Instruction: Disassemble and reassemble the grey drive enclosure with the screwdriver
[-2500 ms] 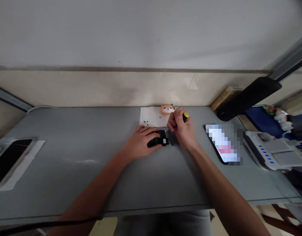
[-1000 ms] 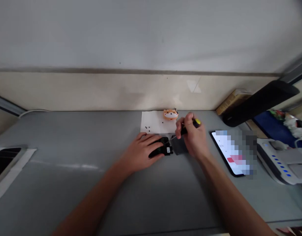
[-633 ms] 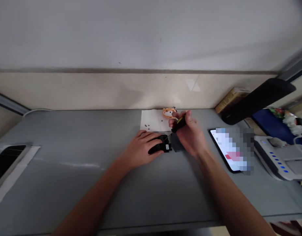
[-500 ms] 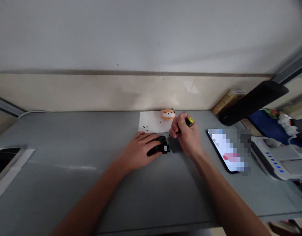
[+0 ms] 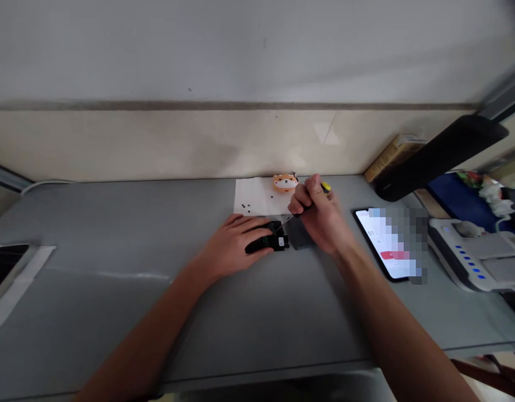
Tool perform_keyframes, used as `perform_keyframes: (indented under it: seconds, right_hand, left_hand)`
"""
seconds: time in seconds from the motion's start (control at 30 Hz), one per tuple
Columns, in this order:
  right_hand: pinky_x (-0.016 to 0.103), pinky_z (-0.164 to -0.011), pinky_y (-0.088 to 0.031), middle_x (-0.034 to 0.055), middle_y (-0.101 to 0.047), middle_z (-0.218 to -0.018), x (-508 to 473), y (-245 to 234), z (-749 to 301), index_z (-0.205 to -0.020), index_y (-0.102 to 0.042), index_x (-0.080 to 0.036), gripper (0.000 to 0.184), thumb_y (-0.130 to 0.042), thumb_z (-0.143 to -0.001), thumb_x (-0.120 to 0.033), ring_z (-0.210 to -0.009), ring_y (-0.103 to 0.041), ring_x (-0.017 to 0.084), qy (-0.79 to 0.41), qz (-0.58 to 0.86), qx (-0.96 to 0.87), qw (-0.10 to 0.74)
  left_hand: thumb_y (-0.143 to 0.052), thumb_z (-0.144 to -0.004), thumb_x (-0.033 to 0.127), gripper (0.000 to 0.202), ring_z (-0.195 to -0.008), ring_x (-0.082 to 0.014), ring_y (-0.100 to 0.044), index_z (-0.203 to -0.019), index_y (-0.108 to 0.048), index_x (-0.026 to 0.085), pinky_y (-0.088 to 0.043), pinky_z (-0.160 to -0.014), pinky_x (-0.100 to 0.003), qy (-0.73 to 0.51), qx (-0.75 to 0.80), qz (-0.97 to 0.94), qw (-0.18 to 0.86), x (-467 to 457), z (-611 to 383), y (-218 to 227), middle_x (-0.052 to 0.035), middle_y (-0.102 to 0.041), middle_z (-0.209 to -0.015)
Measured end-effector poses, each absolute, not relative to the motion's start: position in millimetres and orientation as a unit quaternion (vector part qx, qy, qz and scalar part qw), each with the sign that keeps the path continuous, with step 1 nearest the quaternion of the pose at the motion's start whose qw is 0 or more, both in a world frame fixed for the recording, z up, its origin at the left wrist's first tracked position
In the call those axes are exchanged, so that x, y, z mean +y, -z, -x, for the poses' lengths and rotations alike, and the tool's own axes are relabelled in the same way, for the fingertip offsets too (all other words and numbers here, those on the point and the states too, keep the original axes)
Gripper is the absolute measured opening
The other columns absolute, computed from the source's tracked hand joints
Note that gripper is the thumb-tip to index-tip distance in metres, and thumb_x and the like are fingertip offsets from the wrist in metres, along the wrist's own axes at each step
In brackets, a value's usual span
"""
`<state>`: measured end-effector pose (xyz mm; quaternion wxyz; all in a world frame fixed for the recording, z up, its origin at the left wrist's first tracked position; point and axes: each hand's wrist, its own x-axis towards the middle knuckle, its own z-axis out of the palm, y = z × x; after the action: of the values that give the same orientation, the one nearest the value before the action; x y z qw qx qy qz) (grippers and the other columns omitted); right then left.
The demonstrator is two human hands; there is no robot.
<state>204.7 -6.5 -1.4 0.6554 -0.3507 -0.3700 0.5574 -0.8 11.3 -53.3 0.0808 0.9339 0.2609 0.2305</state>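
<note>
Black plastic device [image 5: 268, 241]: lay on the grey counter [image 5: 115, 312], just in front of a white paper sheet [image 5: 253, 195], held down under the left hand.
Left hand [image 5: 236, 244]: clamped over the device from the left, fingers curled across its top, forearm angled in from lower left.
Right hand [image 5: 320, 215]: raised above the counter, fist closed around a yellow-capped screwdriver [image 5: 325, 187], wrist bent, thin shaft slanting down to the device.
Hands: apart, close together at the device.
Nearby: small black screws [image 5: 246, 207] on the sheet, orange animal-face figurine [image 5: 285, 182], dark square pad [image 5: 298, 237] touching the device's right end, smartphone [image 5: 381, 245] to the right.
</note>
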Motion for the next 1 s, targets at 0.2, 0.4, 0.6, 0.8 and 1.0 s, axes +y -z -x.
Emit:
perform_keyframes:
  seconds: [0.2, 0.4, 0.6, 0.8, 1.0]
  right_hand:
    - [0.031, -0.066, -0.048, -0.0011, -0.053, -0.073, -4.2, -0.5, -206.9, -0.089, -0.062, -0.027, 0.037, -0.061, -0.092, -0.063, -0.068, -0.055, 0.015, -0.572, 0.350, -0.364, 0.646]
    - [0.028, -0.069, -0.050, -0.0012, -0.063, -0.089, -7.7, 1.3, -212.2, -0.074, -0.055, -0.024, 0.042, -0.088, -0.072, -0.049, -0.074, -0.061, 0.012, -0.588, 0.328, -0.326, 0.664]
    - [0.024, -0.052, -0.036, -0.0061, -0.038, -0.065, -7.0, -1.9, -206.7, -0.071, -0.051, -0.023, 0.045, -0.084, -0.077, -0.053, -0.054, -0.037, 0.008, -0.567, 0.329, -0.368, 0.660]
    - [0.029, -0.069, -0.049, -0.0008, -0.053, -0.079, -8.0, -5.2, -206.9, -0.079, -0.061, -0.025, 0.033, -0.073, -0.085, -0.055, -0.071, -0.054, 0.013, -0.602, 0.319, -0.341, 0.648]
    - [0.028, -0.064, -0.048, -0.0025, -0.062, -0.088, -9.6, 1.1, -206.7, -0.074, -0.051, -0.023, 0.049, -0.086, -0.072, -0.057, -0.066, -0.060, 0.010, -0.569, 0.346, -0.359, 0.654]
  left_hand:
    - [-0.062, -0.101, 0.040, 0.026, -0.118, -0.0241, -0.068, -0.119, -0.073, 0.026, -0.050, -0.105, -0.043, -0.228, 0.257, -0.936, 0.080, 12.1, 2.1, 53.5, -0.0059, -0.073, -0.131]
    - [-0.063, -0.100, 0.039, 0.025, -0.116, -0.0240, -0.069, -0.118, -0.072, 0.023, -0.051, -0.105, -0.043, -0.239, 0.258, -0.933, 0.080, 11.6, 1.6, 51.6, -0.0070, -0.073, -0.128]
    - [-0.064, -0.100, 0.037, 0.024, -0.116, -0.0237, -0.069, -0.118, -0.071, 0.023, -0.052, -0.104, -0.043, -0.243, 0.258, -0.930, 0.097, 12.1, 0.3, 53.9, -0.0070, -0.074, -0.126]
    - [-0.063, -0.100, 0.036, 0.022, -0.116, -0.0237, -0.068, -0.117, -0.072, 0.024, -0.053, -0.103, -0.042, -0.253, 0.242, -0.932, 0.098, 13.0, 0.7, 55.1, -0.0067, -0.073, -0.126]
    - [-0.063, -0.100, 0.037, 0.022, -0.116, -0.0242, -0.068, -0.115, -0.073, 0.024, -0.053, -0.103, -0.044, -0.251, 0.258, -0.926, 0.113, 12.1, 0.2, 54.0, -0.0074, -0.072, -0.127]
